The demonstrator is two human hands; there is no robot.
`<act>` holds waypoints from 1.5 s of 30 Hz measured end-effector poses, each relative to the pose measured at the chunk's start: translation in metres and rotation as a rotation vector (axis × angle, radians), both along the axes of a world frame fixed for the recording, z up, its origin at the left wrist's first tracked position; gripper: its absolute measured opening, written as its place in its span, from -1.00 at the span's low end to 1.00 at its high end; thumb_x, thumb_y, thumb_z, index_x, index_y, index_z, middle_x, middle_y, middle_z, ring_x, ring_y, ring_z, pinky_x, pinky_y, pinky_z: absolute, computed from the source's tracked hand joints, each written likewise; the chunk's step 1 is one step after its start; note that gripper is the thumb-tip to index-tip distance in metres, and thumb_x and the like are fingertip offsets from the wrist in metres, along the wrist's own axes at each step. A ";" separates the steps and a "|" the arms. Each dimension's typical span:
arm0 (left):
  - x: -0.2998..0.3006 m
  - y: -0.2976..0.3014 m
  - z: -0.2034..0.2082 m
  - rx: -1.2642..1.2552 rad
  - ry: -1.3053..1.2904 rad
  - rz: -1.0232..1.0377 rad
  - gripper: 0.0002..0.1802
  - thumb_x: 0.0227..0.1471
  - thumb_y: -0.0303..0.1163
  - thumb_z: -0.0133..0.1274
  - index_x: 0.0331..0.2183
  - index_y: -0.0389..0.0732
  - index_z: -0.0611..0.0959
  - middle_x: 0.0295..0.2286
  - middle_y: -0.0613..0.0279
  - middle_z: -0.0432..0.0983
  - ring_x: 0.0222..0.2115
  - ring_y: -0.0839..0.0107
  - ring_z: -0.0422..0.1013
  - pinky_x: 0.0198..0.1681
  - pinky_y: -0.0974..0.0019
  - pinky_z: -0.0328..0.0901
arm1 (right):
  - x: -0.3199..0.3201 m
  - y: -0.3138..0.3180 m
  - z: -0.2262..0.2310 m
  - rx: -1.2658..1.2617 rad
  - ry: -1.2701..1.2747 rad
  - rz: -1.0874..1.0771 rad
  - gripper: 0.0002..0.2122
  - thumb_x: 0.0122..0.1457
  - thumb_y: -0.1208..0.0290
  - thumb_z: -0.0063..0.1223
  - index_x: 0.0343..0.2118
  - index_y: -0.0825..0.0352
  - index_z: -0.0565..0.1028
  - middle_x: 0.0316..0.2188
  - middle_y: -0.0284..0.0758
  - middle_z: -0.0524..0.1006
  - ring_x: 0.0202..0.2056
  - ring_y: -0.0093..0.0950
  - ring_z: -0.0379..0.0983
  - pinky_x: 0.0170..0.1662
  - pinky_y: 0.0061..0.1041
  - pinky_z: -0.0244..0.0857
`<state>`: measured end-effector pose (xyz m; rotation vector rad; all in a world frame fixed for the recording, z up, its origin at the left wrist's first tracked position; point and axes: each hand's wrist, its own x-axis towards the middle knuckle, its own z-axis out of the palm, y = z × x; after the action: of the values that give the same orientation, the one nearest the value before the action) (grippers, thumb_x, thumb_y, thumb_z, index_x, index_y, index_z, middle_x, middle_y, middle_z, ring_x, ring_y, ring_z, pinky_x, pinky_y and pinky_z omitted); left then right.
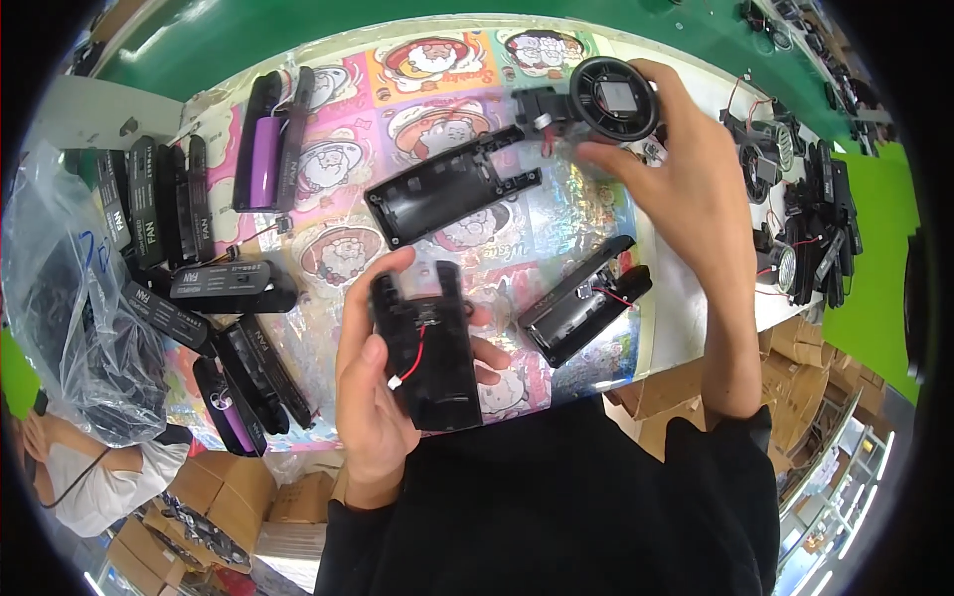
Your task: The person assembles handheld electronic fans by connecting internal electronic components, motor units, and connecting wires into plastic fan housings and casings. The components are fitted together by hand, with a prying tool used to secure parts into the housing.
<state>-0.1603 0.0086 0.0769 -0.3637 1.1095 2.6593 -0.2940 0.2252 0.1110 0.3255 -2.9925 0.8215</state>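
Your left hand (pixel 373 387) grips the black shell half (pixel 429 353), your right hand (pixel 686 169) pinches the round fan head (pixel 613 97) up beyond it; keep the shell's red wire (pixel 415 356) clear when mating them.

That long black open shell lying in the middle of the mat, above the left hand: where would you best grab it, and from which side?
Grip the black open shell across its two long side walls near the middle, coming down from above. It lies flat with its hollow side up and slanted on the patterned mat, so the narrow width fits between fingers. Its ends are notched and uneven, and nothing crowds its long sides.
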 end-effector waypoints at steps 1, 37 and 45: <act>-0.002 -0.001 0.000 -0.010 0.018 -0.017 -0.36 0.12 -0.11 -0.27 0.14 -0.24 0.06 -0.21 -0.25 0.39 -0.34 0.00 0.49 -0.31 0.15 0.44 | 0.000 0.003 0.000 -0.095 0.043 0.032 -0.46 -0.14 0.38 0.29 -0.06 0.35 0.33 -0.37 -0.08 0.53 -0.32 -0.35 0.52 -0.35 -0.43 0.33; 0.000 0.007 0.004 -0.199 -0.005 -0.203 -0.59 0.14 -0.39 -0.09 0.00 -0.36 0.32 -0.32 0.33 0.36 -0.36 0.65 0.22 -0.28 0.55 0.13 | 0.029 -0.044 -0.011 -0.784 -0.260 0.661 -0.25 -0.25 0.32 0.17 0.08 0.46 0.17 0.02 -0.08 0.28 0.01 -0.34 0.29 0.08 -0.41 0.14; -0.001 0.009 0.000 -0.143 0.122 -0.171 -0.61 0.11 -0.52 -0.06 -0.01 -0.38 0.34 -0.19 0.23 0.39 -0.21 0.62 0.28 -0.16 0.52 0.18 | 0.024 -0.041 -0.020 -0.753 -0.118 0.850 -0.31 -0.21 0.40 0.14 0.08 0.37 0.17 0.07 -0.01 0.21 0.02 -0.30 0.27 0.09 -0.36 0.11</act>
<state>-0.1612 0.0176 0.0770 -0.1258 1.3096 2.4880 -0.2703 0.1840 0.0914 1.5428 -2.2771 1.9443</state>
